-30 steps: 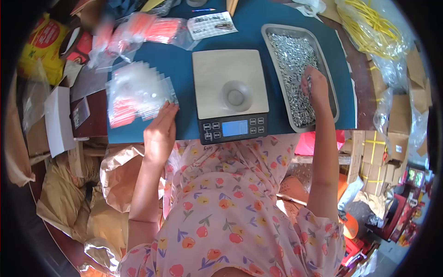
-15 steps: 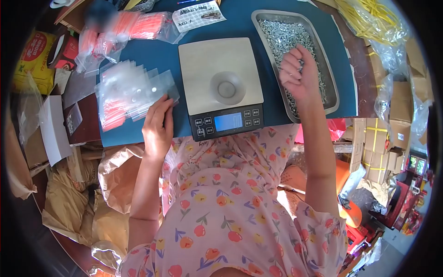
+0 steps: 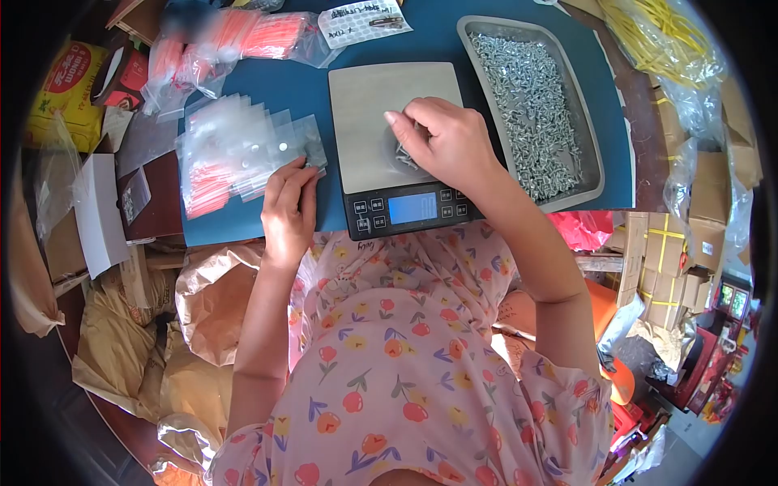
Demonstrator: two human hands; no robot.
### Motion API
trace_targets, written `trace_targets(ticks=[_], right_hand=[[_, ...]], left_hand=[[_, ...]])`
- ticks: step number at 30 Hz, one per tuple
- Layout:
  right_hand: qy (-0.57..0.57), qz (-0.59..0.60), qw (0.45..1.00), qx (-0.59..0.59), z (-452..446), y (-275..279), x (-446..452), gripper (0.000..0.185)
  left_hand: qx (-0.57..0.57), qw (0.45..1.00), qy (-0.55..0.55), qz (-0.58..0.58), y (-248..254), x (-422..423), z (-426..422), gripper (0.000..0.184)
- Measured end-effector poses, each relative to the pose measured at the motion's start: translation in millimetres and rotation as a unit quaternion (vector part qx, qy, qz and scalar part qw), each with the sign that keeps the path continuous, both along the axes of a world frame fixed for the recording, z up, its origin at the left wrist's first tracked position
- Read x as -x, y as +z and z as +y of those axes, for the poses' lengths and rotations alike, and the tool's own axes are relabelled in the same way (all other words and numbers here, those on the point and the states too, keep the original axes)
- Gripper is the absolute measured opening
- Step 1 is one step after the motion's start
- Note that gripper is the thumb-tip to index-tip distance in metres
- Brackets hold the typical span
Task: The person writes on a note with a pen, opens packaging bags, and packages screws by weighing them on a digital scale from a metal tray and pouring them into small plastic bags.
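Observation:
My right hand [image 3: 444, 139] is over the small round dish [image 3: 394, 157] on the digital scale [image 3: 365, 105], its fingers curled around some screws [image 3: 408, 158] at the dish. The hand hides much of the dish. To the right, a grey metal tray [image 3: 598, 174] holds a heap of small silvery screws. My left hand [image 3: 292, 202] rests at the near right corner of the fanned clear zip bags [image 3: 243, 146], with its fingertips pressed together on the edge of the end bag. Red-striped parts show at the left of that pile.
Bundles of red-striped bags [image 3: 263, 34] lie at the back left, beside a printed sheet [image 3: 365, 22]. A white box [image 3: 99, 215] stands at the left. Brown paper bags [image 3: 215, 304] are below the table's edge. Yellow straps [image 3: 664, 40] lie at the back right.
My right hand has moved left from the screw tray to the dish on the scale, and screws now show there. My left hand has stayed by the bags.

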State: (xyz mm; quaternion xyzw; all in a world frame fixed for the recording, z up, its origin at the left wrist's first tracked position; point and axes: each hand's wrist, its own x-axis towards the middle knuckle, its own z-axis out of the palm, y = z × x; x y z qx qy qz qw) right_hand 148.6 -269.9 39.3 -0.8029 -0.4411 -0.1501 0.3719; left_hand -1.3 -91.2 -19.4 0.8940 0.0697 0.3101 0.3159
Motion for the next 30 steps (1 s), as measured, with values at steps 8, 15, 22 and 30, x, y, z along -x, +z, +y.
trace_targets(ticks=[8, 15, 22, 30], right_hand=[[0.088, 0.528, 0.814, -0.223, -18.8, 11.8, -17.7, 0.032], [0.116, 0.761, 0.235, -0.593, -70.8, 19.2, -39.6, 0.016], [0.197, 0.739, 0.423, -0.486, -86.0, 9.4, -27.3, 0.02], [0.148, 0.712, 0.56, -0.396, -77.5, 13.5, -16.1, 0.023]], left_hand=[[0.033, 0.999, -0.006, 0.001, 2.0, 1.9, 1.3, 0.017], [0.065, 0.996, 0.014, -0.065, 23.8, 8.7, 16.4, 0.021], [0.149, 0.983, 0.055, -0.092, 50.3, 27.7, 29.0, 0.025], [0.23, 0.97, 0.054, -0.046, 73.5, 49.0, 17.1, 0.014]])
